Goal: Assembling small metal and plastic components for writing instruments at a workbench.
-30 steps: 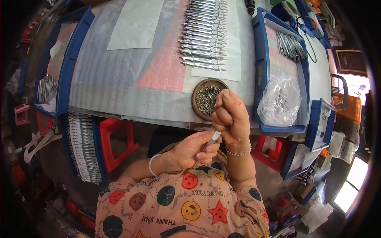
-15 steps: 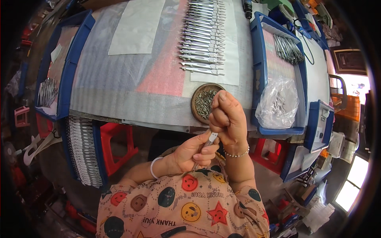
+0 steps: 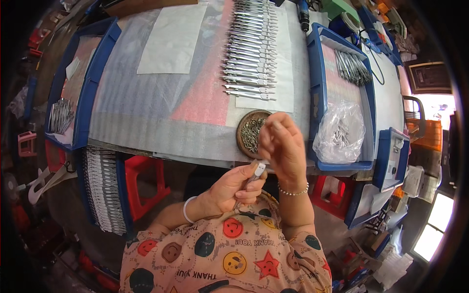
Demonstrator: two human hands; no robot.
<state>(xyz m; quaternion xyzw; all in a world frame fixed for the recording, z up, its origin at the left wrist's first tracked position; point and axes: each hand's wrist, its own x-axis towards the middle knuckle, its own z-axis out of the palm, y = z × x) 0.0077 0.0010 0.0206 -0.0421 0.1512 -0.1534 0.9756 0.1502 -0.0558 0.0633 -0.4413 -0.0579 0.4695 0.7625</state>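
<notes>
My left hand (image 3: 228,189) is closed round a slim metal tool, with its flat, holed end (image 3: 260,169) sticking up past the thumb. Its lower part runs down inside my fingers. Just above that end is my right hand (image 3: 287,151), fingers curled and slightly blurred; whatever they pinch is too small to make out. Partly behind the right hand, a round brown bowl (image 3: 239,137) of small metal pins (image 3: 251,133) sits at the table's front edge. Farther back, several similar slim metal tools (image 3: 250,53) lie in a row on white paper (image 3: 266,103).
Blue trays (image 3: 320,161) (image 3: 78,132) with metal pieces flank the table; the right one also holds a clear plastic bag (image 3: 341,136). A white sheet (image 3: 171,44) lies at back left. Red stools (image 3: 139,188) stand below the table edge, beside a bin of packed metal parts (image 3: 103,190).
My right hand has turned a little, its fingers loosening from a tighter fist above the tool end. My left hand keeps its hold. The view has shifted slightly.
</notes>
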